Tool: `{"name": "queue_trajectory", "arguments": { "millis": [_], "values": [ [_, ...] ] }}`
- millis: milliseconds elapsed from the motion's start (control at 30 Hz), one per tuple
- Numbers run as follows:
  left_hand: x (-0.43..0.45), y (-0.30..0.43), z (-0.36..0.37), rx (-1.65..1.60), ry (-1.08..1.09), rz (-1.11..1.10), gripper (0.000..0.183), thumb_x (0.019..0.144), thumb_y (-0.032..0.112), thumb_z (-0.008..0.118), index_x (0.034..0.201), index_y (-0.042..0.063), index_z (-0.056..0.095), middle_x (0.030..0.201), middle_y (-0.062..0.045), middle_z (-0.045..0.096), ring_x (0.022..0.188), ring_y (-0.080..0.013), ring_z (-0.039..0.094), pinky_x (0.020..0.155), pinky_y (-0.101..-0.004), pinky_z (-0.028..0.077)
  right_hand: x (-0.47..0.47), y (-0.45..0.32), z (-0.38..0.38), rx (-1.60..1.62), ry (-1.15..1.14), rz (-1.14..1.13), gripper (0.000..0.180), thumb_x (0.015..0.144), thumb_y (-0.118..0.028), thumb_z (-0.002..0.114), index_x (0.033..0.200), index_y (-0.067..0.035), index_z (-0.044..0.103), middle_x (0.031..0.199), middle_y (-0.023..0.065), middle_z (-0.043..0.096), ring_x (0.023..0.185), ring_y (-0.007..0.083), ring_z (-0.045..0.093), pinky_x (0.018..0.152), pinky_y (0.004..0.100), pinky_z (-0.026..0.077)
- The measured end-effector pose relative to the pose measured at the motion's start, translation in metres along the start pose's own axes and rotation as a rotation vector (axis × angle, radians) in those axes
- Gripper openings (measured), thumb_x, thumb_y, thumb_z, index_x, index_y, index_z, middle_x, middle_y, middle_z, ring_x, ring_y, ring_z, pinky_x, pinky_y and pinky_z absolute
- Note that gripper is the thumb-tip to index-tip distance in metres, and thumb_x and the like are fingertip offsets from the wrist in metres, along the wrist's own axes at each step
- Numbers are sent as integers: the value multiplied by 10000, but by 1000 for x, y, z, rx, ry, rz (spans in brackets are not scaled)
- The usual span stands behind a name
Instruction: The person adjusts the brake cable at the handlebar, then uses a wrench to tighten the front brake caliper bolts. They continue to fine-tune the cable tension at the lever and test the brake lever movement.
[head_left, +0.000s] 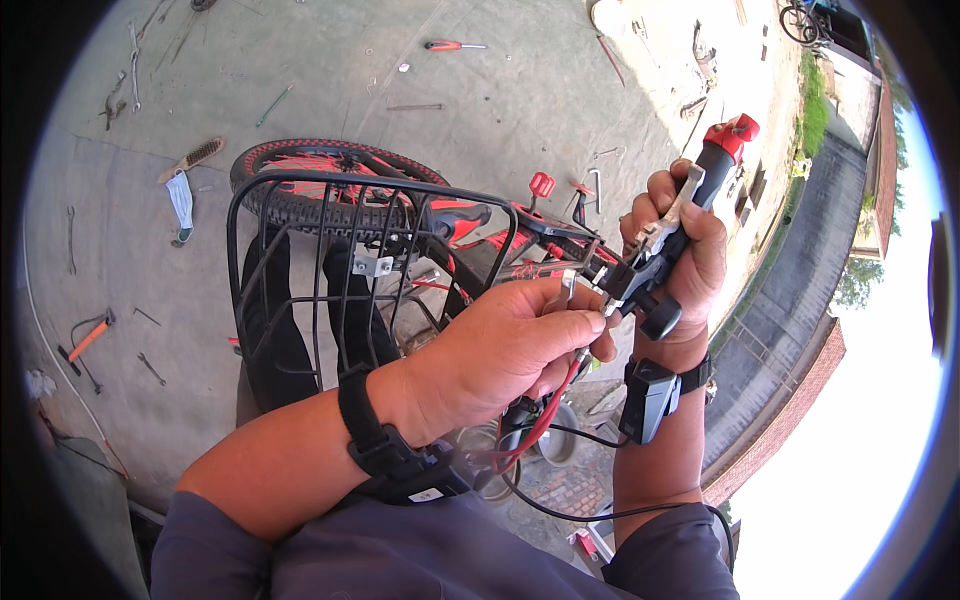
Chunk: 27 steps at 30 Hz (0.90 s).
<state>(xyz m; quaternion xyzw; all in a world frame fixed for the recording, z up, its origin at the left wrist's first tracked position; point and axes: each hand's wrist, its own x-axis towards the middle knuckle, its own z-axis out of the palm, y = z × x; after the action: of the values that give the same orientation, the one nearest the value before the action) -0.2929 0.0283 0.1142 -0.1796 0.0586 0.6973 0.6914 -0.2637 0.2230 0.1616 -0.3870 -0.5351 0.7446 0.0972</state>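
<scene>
My right hand (697, 247) is wrapped around a black handlebar grip (714, 176) with a red end. Its fingers also close over the silver brake lever (667, 217). Beside it, my left hand (517, 337) pinches the metal end of a red brake cable (553, 409) close under the lever's clamp. A small silver metal piece (564, 289) shows at the left fingers; what it belongs to is unclear. A round black knob-like part (660, 319) sits below the clamp. Beyond my hands, the black and red bicycle (465, 259) carries a black wire basket (360, 180).
On the concrete floor lie an orange-handled screwdriver (448, 46), a wire brush (199, 154), a face mask (180, 201), an orange-handled saw (88, 339) and several wrenches, one wrench (71, 240) at left. The knobby tyre (300, 214) and a red pedal (541, 184) stick out. A black cable (585, 517) loops near my body.
</scene>
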Motion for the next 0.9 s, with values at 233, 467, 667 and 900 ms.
{"name": "queue_trajectory", "arguments": {
  "millis": [233,467,667,900],
  "values": [
    [2,-1,-2,-36,-33,-17,81,1035,123,646,1072,55,667,1015,-62,707,544,-53,479,474,-214,362,0,0,-1,-2,2,-3,397,932,-173,641,1283,-24,530,968,63,526,717,150,533,636,299,480],
    [2,-1,-5,-78,-23,-55,78,1010,124,656,1053,59,654,996,-84,705,555,-54,484,472,-211,357,-1,2,-3,6,-9,-10,405,938,-178,640,1293,-19,528,975,69,529,729,157,540,641,309,483],
    [-3,6,-2,-4,17,-70,78,1007,118,638,1056,59,647,922,-98,688,556,-51,462,476,-209,348,-2,0,6,-19,7,-14,415,937,-176,636,1301,-15,517,972,69,528,722,161,543,638,316,493],
    [-2,9,4,77,50,-44,71,1009,110,629,1054,57,648,884,-99,677,552,-52,447,490,-205,341,-4,-1,7,-24,23,10,398,929,-158,590,1294,-25,505,974,72,532,729,166,543,629,313,493]
  ]
}}
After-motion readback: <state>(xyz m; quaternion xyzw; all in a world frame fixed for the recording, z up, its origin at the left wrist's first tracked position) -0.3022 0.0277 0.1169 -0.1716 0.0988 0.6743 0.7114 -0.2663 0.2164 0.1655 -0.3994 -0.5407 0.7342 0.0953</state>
